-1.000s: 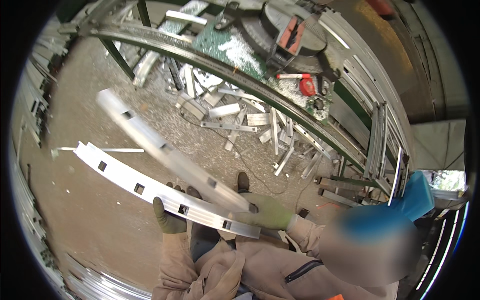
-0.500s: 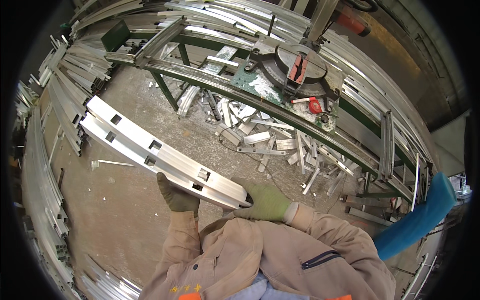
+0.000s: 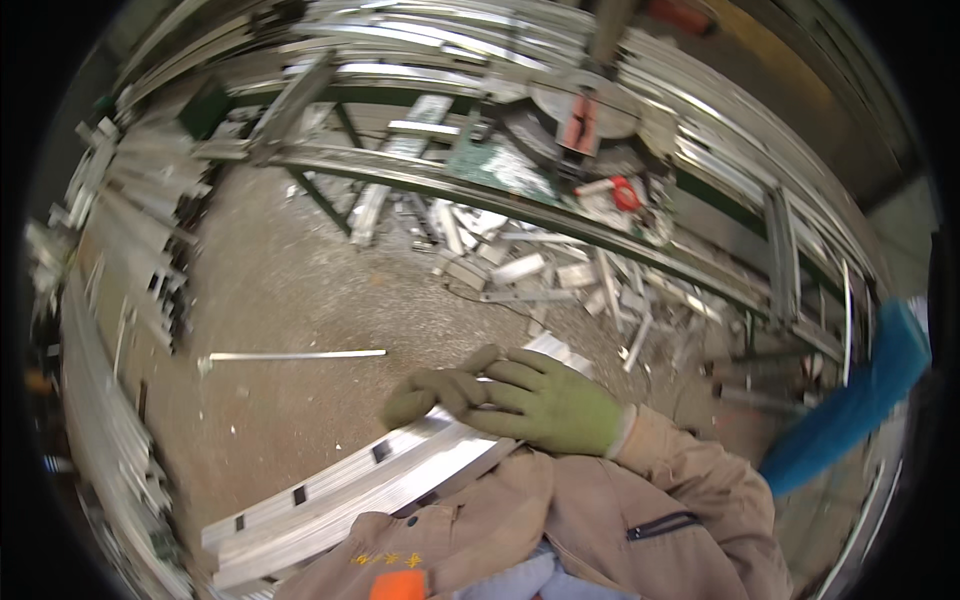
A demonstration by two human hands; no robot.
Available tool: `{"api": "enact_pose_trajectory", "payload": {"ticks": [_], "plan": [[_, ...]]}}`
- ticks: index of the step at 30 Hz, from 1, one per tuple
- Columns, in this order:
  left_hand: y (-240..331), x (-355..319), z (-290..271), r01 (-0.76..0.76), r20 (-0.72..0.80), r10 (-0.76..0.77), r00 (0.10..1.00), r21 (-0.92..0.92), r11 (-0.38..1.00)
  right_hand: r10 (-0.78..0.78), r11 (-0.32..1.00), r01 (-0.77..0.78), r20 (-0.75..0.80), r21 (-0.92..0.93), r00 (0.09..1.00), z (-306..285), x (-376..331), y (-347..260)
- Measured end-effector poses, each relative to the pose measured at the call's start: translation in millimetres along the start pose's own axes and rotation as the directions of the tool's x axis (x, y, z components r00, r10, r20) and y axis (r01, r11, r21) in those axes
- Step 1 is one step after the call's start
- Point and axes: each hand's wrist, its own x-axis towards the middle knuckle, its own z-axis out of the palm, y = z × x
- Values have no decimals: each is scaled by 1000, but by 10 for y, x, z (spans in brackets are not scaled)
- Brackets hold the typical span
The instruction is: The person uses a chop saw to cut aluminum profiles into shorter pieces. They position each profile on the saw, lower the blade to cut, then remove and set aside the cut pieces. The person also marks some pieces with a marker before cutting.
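Observation:
Two long silvery aluminium profiles [image 3: 345, 492], side by side with square cut-outs along the far one, slant across the front of my body from lower left to middle. My left hand [image 3: 432, 394], in a dark green glove, is closed around their far edge near the upper end; its forearm is hidden below them. Over the top, my right hand [image 3: 560, 405] in a lighter green glove lies with its fingers stretched and slightly apart across the profiles. Its thumb cannot be made out. The upper end of the profiles juts out past the right hand.
Ahead stands a green-framed bench [image 3: 400, 180] with a cutting machine [image 3: 570, 125] and a red tape measure [image 3: 625, 194]. Offcuts [image 3: 520, 268] litter the floor beneath. Stacked profiles [image 3: 125, 400] line the left. A thin strip [image 3: 300, 355] lies on the floor; a blue tube [image 3: 850, 400] is at right.
The profiles have swung round, their far-left end dropping toward my lower left. My right hand has moved from their near end to lie over the top. The left hand has shifted right, beside it.

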Motion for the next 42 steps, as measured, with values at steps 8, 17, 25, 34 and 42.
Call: {"api": "enact_pose_trajectory", "payload": {"ticks": [8, 17, 25, 34, 42], "plan": [[194, 768, 18, 441, 45, -464, 885, 244, 864, -99, 838, 42, 76, 544, 992, -474, -376, 1028], [289, 1517, -234, 584, -60, -590, 805, 252, 772, 965, 141, -989, -217, -48, 149, -501, -969, 3900], [262, 2126, -689, 674, -100, -668, 737, 169, 719, 680, 458, -832, -479, -315, 555, 362, -1001, 4507], [435, 3028, -1825, 797, 133, -799, 587, 79, 598, 529, 610, -580, -266, -540, 805, 497, -673, 4687], [146, 3719, -2796, 798, 527, -702, 480, 71, 599, 871, 76, -923, -475, 378, -123, 280, -812, 4320]]}}
